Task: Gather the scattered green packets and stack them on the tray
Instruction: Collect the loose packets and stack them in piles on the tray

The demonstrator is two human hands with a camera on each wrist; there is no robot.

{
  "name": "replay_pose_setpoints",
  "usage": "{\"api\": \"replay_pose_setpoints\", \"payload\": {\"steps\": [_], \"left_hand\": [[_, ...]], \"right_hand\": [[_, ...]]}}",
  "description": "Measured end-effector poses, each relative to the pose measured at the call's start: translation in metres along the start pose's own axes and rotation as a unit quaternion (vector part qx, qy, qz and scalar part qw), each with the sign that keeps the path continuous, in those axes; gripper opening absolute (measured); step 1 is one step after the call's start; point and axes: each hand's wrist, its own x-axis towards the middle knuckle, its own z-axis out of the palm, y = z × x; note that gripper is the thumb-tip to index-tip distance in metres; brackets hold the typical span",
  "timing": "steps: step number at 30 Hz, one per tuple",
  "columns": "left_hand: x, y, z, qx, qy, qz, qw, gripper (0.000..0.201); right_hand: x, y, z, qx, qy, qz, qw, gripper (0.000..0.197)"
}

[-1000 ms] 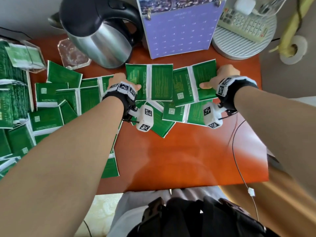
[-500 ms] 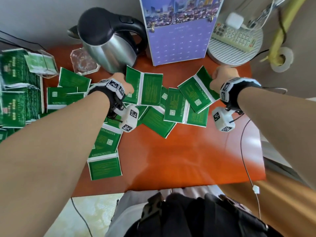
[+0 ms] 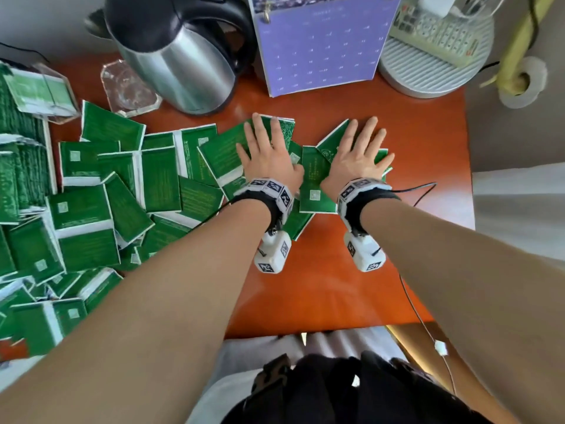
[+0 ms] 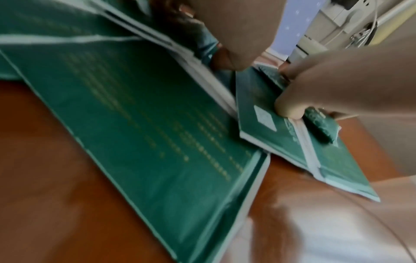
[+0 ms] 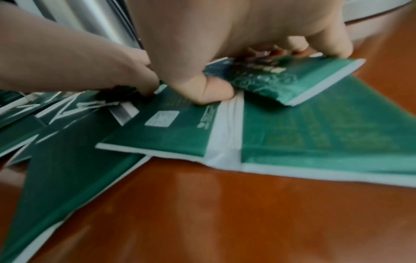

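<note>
Both hands are flat on the packets near the back of the desk [image 3: 336, 286] — the left hand [image 3: 269, 157] w/ fingers spread and straight on one overlapping bunch, the right hand [image 3: 359, 156] likewise on a smaller bunch just beside it, thumbs nearly meeting. Nothing is pinched or lifted; fingers look released, pressing down only. Judging by this, the step in hand is raking the loose green packets [image 3: 146, 191] together, not yet stacking. Most packets lie scattered and overlapping across the left half of the desk, w/ taller piles at the far left edge [image 3: 18, 166]; can't tell if a tray sits under those. Next move prob. calls for sliding both bunches into one, squaring the edges, then curling fingers under to lift — the packets look thin and slick, so they may fan out or slip. Surface is glossy orange-red wood, bare toward the near edge. At the back: a steel kettle [image 3: 180, 56], a purple calendar [image 3: 324, 47], a clear glass dish [image 3: 128, 87], and a round grey stand [image 3: 428, 68] w/ a remote on it. Wrist views are blurred.
</note>
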Motion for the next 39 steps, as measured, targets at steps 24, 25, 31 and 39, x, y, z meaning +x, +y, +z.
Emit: {"api": "replay_pose_setpoints", "payload": {"steps": [24, 25, 31, 39], "left_hand": [[0.0, -0.021, -0.011, 0.003, 0.026, 0.087, 0.996, 0.076], [-0.001, -0.024, -0.017, 0.02, 0.012, 0.103, 0.994, 0.077], [-0.021, -0.039, -0.052, 0.103, 0.012, 0.208, 0.973, 0.086], [-0.052, -0.067, -0.109, 0.112, 0.054, 0.216, 0.968, 0.084]], "right_hand": [[0.002, 0.008, -0.013, 0.067, -0.005, -0.019, 0.998, 0.07], [0.001, 0.01, -0.018, 0.06, -0.01, -0.029, 0.998, 0.068], [-0.026, 0.013, -0.045, -0.085, 0.015, -0.208, 0.974, 0.078], [-0.074, 0.006, -0.088, -0.124, 0.085, -0.248, 0.957, 0.082]]}}
